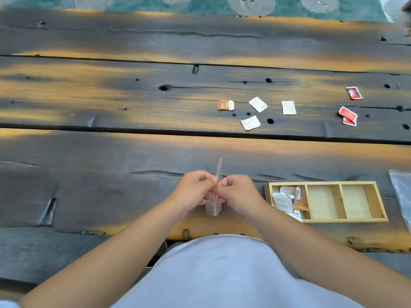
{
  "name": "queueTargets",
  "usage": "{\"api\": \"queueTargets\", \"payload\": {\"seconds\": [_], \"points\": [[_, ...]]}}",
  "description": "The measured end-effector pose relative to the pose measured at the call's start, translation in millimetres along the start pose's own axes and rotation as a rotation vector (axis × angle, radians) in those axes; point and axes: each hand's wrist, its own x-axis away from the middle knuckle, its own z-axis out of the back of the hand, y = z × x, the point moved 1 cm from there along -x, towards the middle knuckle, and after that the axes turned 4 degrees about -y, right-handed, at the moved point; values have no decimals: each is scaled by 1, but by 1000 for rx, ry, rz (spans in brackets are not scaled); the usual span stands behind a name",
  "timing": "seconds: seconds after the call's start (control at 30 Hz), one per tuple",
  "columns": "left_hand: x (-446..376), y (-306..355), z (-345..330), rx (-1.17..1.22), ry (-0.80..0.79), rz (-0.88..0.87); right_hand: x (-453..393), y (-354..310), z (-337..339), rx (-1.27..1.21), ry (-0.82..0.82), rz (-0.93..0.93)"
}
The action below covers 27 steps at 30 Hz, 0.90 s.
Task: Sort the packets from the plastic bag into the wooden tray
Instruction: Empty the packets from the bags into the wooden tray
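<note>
My left hand [193, 188] and my right hand [239, 192] meet at the near table edge, both pinching a small clear plastic bag [214, 206] held edge-on between them. To the right lies the wooden tray [343, 220] with three compartments; its left one holds several white and brown packets [287, 200], the other two hold nothing. Farther out on the table lie a brown packet [225, 105], three white packets [258, 104] [288, 107] [250, 122], and red packets [354, 92] [348, 116].
A second clear plastic bag [402, 192] lies at the right edge beside the tray. The table is dark, weathered planks with gaps and holes. Green patterned ground shows beyond its far edge.
</note>
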Motion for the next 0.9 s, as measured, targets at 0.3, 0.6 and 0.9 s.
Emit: {"api": "queueTargets", "payload": {"seconds": [0.3,0.6,0.9], "points": [[6,2,-1,-1,8,0,8,1,7,-122,-113,-7],[6,-7,-3,19,26,-3,13,1,7,-103,-97,-1],[3,-10,-4,-354,82,-126,15,2,7,101,-31,83]]}}
